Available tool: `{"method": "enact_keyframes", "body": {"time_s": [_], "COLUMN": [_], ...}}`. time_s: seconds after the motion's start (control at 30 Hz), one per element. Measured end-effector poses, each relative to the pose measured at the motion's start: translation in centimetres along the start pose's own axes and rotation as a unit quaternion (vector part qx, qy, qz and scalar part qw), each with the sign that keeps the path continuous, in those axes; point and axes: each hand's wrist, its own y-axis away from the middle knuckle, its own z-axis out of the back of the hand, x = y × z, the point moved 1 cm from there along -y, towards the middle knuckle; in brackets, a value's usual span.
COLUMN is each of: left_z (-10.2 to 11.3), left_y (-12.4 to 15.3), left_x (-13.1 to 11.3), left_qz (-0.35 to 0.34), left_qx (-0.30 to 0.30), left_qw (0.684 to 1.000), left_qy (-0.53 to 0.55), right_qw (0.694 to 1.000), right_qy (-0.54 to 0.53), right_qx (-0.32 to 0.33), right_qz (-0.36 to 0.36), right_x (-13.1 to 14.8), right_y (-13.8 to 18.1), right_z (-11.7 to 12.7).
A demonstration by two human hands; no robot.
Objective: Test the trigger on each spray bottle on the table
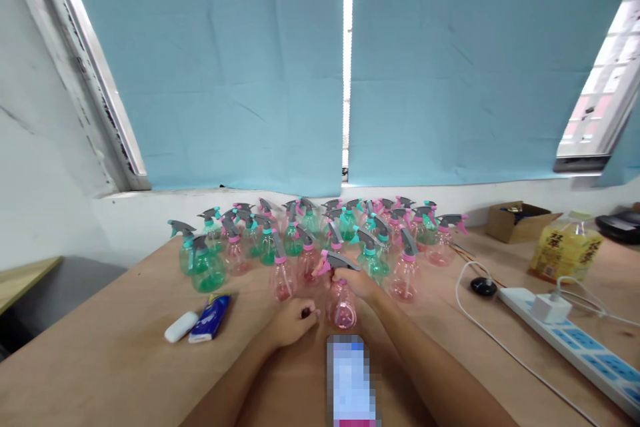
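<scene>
My right hand (pixel 356 279) is wrapped around the grey-and-pink trigger head of a clear pink spray bottle (pixel 343 310), which is tilted slightly with its nozzle toward the left. To the left of this bottle, my left hand (pixel 294 321) is closed near the table top. A small dark spot shows between its curled fingers, too small to name. Just behind both hands stand more spray bottles, among them a pink one (pixel 283 279), another pink one (pixel 405 277) and a green one (pixel 371 260). A phone with a blurred screen (pixel 351 377) lies between my forearms.
Several pink and green spray bottles crowd the back of the wooden table (pixel 135 353). A white case (pixel 181 327) and a blue tissue pack (pixel 211 317) lie left. On the right are a power strip (pixel 575 340), black mouse (pixel 483 286), yellow-liquid jug (pixel 565 250) and cardboard box (pixel 515 223).
</scene>
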Motion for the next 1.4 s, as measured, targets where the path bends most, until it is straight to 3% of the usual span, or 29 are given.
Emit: {"method": "enact_keyframes", "body": {"time_s": [0.67,1.4], "left_z": [-0.1,-0.2], "left_y": [0.3,0.4], "left_x": [-0.1,-0.1], "left_qz": [0.004,0.005], "left_qx": [-0.003,-0.006], "left_qw": [1.000,1.000], "left_qy": [-0.031,-0.017], "right_qw": [1.000,0.997], "right_qy": [0.014,0.033], "right_qx": [-0.003,-0.063], "right_qz": [-0.002,-0.002], "right_x": [0.1,-0.1], "right_y": [0.2,0.3], "right_z": [-0.2,-0.7]}}
